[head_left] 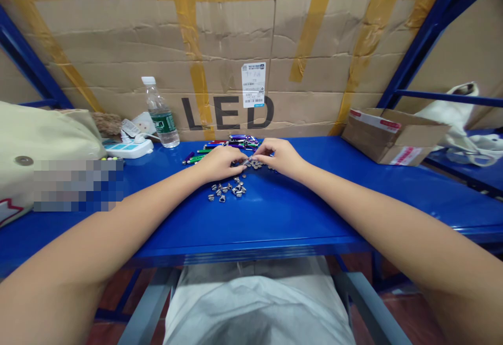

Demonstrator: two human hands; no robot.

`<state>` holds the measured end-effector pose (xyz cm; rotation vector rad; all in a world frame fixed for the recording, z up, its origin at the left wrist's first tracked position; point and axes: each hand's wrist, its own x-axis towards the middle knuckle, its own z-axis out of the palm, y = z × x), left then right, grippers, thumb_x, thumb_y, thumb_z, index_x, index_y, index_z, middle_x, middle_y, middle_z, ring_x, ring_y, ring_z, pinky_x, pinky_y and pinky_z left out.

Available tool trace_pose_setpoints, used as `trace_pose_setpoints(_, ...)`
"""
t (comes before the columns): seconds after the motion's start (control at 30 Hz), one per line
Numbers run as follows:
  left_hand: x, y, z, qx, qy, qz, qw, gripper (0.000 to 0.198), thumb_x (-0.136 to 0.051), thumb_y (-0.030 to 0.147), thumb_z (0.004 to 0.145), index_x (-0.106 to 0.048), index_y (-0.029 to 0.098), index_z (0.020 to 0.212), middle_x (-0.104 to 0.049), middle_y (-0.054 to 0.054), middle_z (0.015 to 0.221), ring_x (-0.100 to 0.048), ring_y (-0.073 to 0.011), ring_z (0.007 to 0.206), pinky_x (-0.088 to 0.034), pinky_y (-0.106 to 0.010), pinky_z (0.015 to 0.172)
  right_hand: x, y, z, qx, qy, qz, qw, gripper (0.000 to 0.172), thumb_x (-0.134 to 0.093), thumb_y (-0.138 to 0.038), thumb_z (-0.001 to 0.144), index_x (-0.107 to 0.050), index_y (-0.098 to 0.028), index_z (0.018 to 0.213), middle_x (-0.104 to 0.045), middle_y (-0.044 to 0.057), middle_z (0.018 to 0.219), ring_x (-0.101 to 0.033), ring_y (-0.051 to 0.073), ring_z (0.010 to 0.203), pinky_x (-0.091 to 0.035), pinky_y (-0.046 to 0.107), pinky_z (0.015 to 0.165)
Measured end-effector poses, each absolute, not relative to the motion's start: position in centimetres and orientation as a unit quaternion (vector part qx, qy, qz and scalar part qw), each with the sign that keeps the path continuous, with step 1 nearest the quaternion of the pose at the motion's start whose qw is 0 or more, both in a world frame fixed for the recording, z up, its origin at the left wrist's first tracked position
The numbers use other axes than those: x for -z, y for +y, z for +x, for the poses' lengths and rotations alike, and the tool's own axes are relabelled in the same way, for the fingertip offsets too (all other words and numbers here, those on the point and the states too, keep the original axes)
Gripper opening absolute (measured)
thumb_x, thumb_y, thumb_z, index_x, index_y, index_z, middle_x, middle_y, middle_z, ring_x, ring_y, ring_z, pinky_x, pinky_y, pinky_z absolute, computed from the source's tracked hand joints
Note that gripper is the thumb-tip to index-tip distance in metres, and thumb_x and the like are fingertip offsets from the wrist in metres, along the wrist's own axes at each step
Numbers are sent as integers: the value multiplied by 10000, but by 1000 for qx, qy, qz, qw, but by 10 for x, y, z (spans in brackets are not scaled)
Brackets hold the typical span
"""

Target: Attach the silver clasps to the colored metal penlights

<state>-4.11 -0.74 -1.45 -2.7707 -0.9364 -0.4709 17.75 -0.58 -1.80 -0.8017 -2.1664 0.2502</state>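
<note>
My left hand [220,164] and my right hand [282,157] meet over the blue table, fingertips pinched around a small silvery piece [247,161] too tiny to name. Under and beside my right fingers lie several small flat metal bits [256,165]. Nearer to me, below my left hand, is a loose scatter of small shiny metal clip-like parts [238,191]. Just behind both hands sits a pile of slim pen-like sticks [242,138] in green, purple, red and blue with silvery ends. My left hand partly hides some of them.
A water bottle [162,117] and a white power strip [129,148] stand at the back left, beside a pale bag [47,135]. An open cardboard box [393,138] is at the right, near a white bag [451,109]. Taped cardboard [223,36] walls the back of the blue table [275,219].
</note>
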Motion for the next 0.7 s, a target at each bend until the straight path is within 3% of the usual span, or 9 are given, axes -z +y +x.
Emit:
trace_pose_setpoints(0.3, 12, -8, -42, 147, -320, -931, 93, 245, -526, 339, 884, -693, 198, 994, -695, -50, 892, -624, -200, 819, -434, -302, 753, 9, -10, 182, -144, -848, -373, 349, 133, -637, -293, 787, -675, -167, 779, -666, 23, 704, -567, 132, 619, -427, 267, 579)
trace_pose_setpoints(0.5, 13, -7, -43, 147, -322, -930, 103, 241, -523, 345, 885, -694, 206, 983, -700, -46, 891, -624, -197, 817, -431, -297, 740, 5, -10, 189, -168, -864, -380, 286, 50, -663, -223, 729, -677, -178, 744, -690, 11, 704, -607, 136, 637, -461, 270, 595)
trace_pose_setpoints(0.7, 13, -7, -43, 151, -316, -931, 99, 236, -523, 339, 884, -688, 197, 975, -697, -48, 892, -622, -195, 824, -431, -296, 753, 5, -14, 184, -170, -838, -362, 370, 178, -658, -188, 727, -654, -165, 904, -724, 50, 871, -665, 163, 798, -521, 309, 728)
